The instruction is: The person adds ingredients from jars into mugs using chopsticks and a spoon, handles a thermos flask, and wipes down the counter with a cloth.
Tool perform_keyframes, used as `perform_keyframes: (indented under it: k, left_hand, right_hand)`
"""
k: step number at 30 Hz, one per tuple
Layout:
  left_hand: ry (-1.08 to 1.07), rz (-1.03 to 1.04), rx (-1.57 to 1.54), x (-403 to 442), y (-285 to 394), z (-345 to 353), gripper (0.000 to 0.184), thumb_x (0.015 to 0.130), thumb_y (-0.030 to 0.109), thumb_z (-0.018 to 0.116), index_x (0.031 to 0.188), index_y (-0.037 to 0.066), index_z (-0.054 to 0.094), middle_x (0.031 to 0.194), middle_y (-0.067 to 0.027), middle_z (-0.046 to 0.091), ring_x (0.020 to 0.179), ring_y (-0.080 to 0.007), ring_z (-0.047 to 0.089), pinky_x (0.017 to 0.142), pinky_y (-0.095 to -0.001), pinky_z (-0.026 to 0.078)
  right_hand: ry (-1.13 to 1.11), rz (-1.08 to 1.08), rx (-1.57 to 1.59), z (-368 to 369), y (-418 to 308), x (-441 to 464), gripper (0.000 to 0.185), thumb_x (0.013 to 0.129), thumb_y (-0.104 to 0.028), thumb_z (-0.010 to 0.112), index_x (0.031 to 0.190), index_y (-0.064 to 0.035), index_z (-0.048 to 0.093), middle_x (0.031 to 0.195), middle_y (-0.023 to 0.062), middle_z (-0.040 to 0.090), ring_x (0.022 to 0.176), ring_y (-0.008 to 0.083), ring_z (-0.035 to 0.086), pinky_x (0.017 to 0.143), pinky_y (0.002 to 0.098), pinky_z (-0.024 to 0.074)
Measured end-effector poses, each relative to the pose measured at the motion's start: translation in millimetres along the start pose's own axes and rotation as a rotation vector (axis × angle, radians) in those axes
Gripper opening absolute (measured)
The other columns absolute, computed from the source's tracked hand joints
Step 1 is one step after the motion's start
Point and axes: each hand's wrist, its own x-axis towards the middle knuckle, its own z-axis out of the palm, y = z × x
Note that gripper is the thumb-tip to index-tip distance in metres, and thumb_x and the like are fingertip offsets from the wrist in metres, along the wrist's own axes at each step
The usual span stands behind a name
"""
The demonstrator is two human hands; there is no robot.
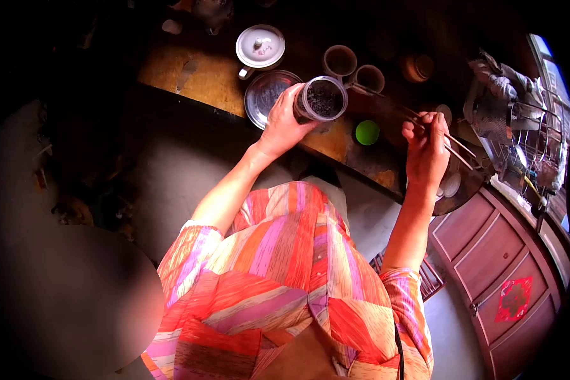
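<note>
My left hand (282,126) is wrapped round a transparent jar (344,100), tilted so its open mouth faces me. Inside lie dark, dry-looking bits (323,99), perhaps tea leaves. In my right hand (428,144) is a pair of chopsticks (457,151), their thin ends pointing left toward two mugs. One mug (340,61) stands just beyond the jar, and the other mug (369,78) is beside it. A bright green round lid or cup (367,132) sits on the table between my hands. Behind my left hand rests a round metal tray or plate (259,98).
A white lidded cup (260,47) stands at the back left of the wooden table (218,85). An orange-brown round container (417,66) is at the back right. Farther right are a wire rack (535,136) and a reddish cabinet (487,247) below.
</note>
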Motion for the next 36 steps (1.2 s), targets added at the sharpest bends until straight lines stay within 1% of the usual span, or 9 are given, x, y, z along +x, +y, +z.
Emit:
perform_keyframes:
  k: [4, 10, 17, 28, 29, 30, 33, 34, 36]
  left_hand:
    - [-0.024, -0.052, 0.042, -11.5, -1.2, -9.3, 0.077, 0.063, 0.012, 0.082, 0.128, 0.001, 0.041, 0.121, -0.0173, 0.054, 0.113, -0.0339, 0.054, 0.096, -0.0382, 0.043]
    - [-0.067, -0.159, 0.004, -17.4, -9.4, -17.3, 0.075, 0.063, 0.013, 0.082, 0.126, 0.002, 0.043, 0.12, -0.0172, 0.053, 0.112, -0.0338, 0.053, 0.097, -0.039, 0.042]
    - [-0.053, -0.179, -0.011, -10.4, -9.3, -13.9, 0.076, 0.062, 0.012, 0.082, 0.127, 0.003, 0.042, 0.121, -0.0169, 0.053, 0.113, -0.0334, 0.052, 0.097, -0.0387, 0.042]
    - [-0.125, -0.078, -0.089, -3.4, 28.7, 2.9, 0.072, 0.065, 0.009, 0.08, 0.127, 0.003, 0.043, 0.121, -0.015, 0.056, 0.114, -0.0283, 0.055, 0.096, -0.0361, 0.043]
    - [-0.136, -0.06, -0.106, 0.5, 40.1, 3.7, 0.073, 0.064, 0.011, 0.081, 0.126, 0.004, 0.044, 0.121, -0.0138, 0.056, 0.113, -0.0287, 0.055, 0.096, -0.036, 0.043]
    - [-0.144, -0.051, -0.106, -0.8, 49.1, 5.5, 0.073, 0.064, 0.011, 0.081, 0.126, 0.004, 0.044, 0.121, -0.0138, 0.056, 0.113, -0.0287, 0.055, 0.096, -0.036, 0.043]
    - [-0.121, 0.162, -0.02, 10.5, 71.3, 16.4, 0.077, 0.061, 0.016, 0.084, 0.126, 0.005, 0.046, 0.122, -0.0134, 0.052, 0.116, -0.0306, 0.049, 0.099, -0.0381, 0.04]
    - [-0.133, 0.17, -0.02, 13.5, 79.6, 20.4, 0.077, 0.061, 0.016, 0.084, 0.126, 0.005, 0.046, 0.122, -0.0134, 0.052, 0.116, -0.0306, 0.049, 0.099, -0.0381, 0.04]
    - [-0.159, 0.259, -0.086, 18.0, 100.0, 29.3, 0.079, 0.059, 0.017, 0.085, 0.126, 0.006, 0.046, 0.123, -0.0133, 0.05, 0.118, -0.0313, 0.046, 0.1, -0.0397, 0.037]
  right_hand:
    - [0.151, -0.054, -0.294, 10.8, 30.6, 37.2, 0.025, 0.097, -0.024, 0.049, 0.095, 0.0005, 0.054, 0.088, 0.0088, 0.058, 0.072, 0.0209, 0.065, 0.065, 0.0309, 0.0553]
    - [-0.021, -0.065, -0.678, -7.2, 96.5, 90.5, 0.029, 0.098, -0.021, 0.044, 0.101, 0.0049, 0.058, 0.094, 0.013, 0.064, 0.074, 0.0186, 0.066, 0.064, 0.0296, 0.0542]
    - [0.094, -0.038, -0.336, -7.2, 58.9, 47.9, 0.026, 0.099, -0.024, 0.045, 0.094, -0.0005, 0.054, 0.083, 0.0065, 0.058, 0.072, 0.0167, 0.064, 0.066, 0.0274, 0.0538]
    - [0.278, -0.046, -0.299, -62.4, 4.3, -59.4, 0.029, 0.098, -0.03, 0.048, 0.092, -0.003, 0.056, 0.089, 0.0064, 0.057, 0.074, 0.0161, 0.063, 0.067, 0.0273, 0.0532]
    - [0.276, -0.105, -0.429, -70.3, -4.8, -71.2, 0.031, 0.099, -0.03, 0.046, 0.089, -0.0025, 0.057, 0.084, 0.0053, 0.056, 0.072, 0.0136, 0.06, 0.067, 0.0254, 0.0502]
    - [0.224, -0.346, -0.779, -81.1, -13.2, -78.9, 0.031, 0.1, -0.029, 0.044, 0.09, -0.0019, 0.057, 0.076, 0.0035, 0.053, 0.068, 0.0118, 0.054, 0.069, 0.0249, 0.0458]
    - [0.28, -0.401, -0.971, -86.3, -48.3, -104.9, 0.029, 0.1, -0.023, 0.043, 0.088, -0.0012, 0.057, 0.079, 0.0035, 0.053, 0.072, 0.0123, 0.051, 0.073, 0.0264, 0.0427]
    - [0.281, -0.561, -1.062, -90.9, -51.0, -107.9, 0.023, 0.1, -0.018, 0.043, 0.094, -0.0015, 0.058, 0.084, 0.0033, 0.053, 0.072, 0.0115, 0.051, 0.07, 0.0258, 0.0432]
    - [0.298, -0.51, -1.054, -97.9, -58.8, -120.0, 0.019, 0.099, -0.013, 0.044, 0.101, -0.003, 0.06, 0.087, 0.0024, 0.053, 0.072, 0.0112, 0.051, 0.07, 0.0252, 0.0432]
